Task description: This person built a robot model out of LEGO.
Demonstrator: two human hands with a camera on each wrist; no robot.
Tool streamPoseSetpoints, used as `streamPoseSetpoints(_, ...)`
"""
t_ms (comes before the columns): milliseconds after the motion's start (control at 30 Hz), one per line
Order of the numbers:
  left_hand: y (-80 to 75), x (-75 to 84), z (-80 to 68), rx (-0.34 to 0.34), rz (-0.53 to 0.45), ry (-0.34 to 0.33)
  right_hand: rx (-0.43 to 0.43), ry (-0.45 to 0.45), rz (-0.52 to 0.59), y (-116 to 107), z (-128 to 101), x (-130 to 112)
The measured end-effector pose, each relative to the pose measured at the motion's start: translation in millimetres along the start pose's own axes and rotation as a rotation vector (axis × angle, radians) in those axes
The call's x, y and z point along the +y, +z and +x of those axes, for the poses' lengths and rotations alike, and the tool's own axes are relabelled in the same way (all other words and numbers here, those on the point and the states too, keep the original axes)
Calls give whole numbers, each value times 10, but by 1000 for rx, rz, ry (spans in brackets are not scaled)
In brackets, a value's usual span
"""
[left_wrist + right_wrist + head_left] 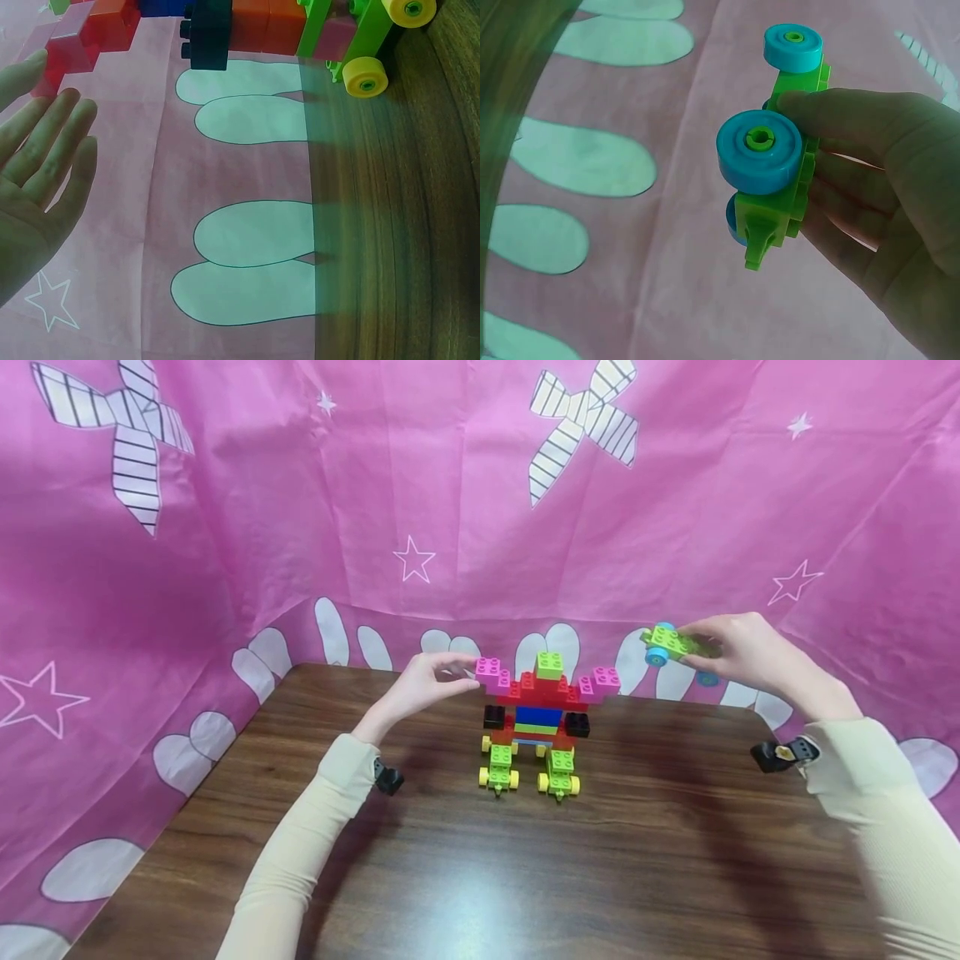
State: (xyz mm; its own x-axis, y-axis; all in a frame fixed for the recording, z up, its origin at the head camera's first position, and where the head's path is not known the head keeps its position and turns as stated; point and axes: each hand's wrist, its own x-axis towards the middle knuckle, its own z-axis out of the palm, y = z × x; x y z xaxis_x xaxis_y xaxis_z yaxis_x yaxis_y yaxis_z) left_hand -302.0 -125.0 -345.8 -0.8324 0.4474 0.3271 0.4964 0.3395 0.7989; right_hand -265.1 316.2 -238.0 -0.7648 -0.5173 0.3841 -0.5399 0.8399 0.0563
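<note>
A toy robot figure (538, 695) built of bricks stands upright on the table, with a red body, a blue middle and a lime head block. At its left end is a pink brick (487, 667), which my left hand (429, 685) pinches between thumb and fingers. In the left wrist view, the thumb (28, 73) overlaps this pink end. Raised to the right of the figure, my right hand (757, 656) grips a lime-green toy car base (666, 640) with blue wheels (759, 150). The thumb lies along its underside in the right wrist view; the fingers are partly hidden behind it.
The figure's feet are lime car bases (558, 775) with yellow wheels. Black bricks (577, 725) stick out at its sides. A dark wooden table (450, 868) lies underneath, and a pink patterned cloth (465, 485) hangs behind the table and along its left side.
</note>
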Motion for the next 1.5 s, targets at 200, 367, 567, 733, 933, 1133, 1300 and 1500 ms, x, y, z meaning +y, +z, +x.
streamPoseSetpoints(200, 7, 20, 4, -1, -15, -10, -14, -18, 1, -98, 143, -165)
streamPoseSetpoints(367, 5, 25, 4, 2, -2, -8, -37, -32, 16, -153, 269, -279)
streamPoseSetpoints(567, -10, 9, -1, 2, 4, 6, -49, -75, 48, -219, 433, -448)
streamPoseSetpoints(733, -13, 5, -12, 3, 8, 6, -24, -153, 44, -234, 566, -580)
streamPoseSetpoints(933, -10, 16, -8, -4, 3, 2, -69, -160, 87, -251, 688, -737)
streamPoseSetpoints(1133, -8, 31, -8, -6, -13, -10, -112, -177, 135, -213, 807, -890)
streamPoseSetpoints(1300, -4, 58, -12, -4, -2, 1, -133, -212, 158, -137, 884, -996)
streamPoseSetpoints(1500, -13, 67, -21, -11, 19, -3, -158, -273, 167, -45, 942, -1101)
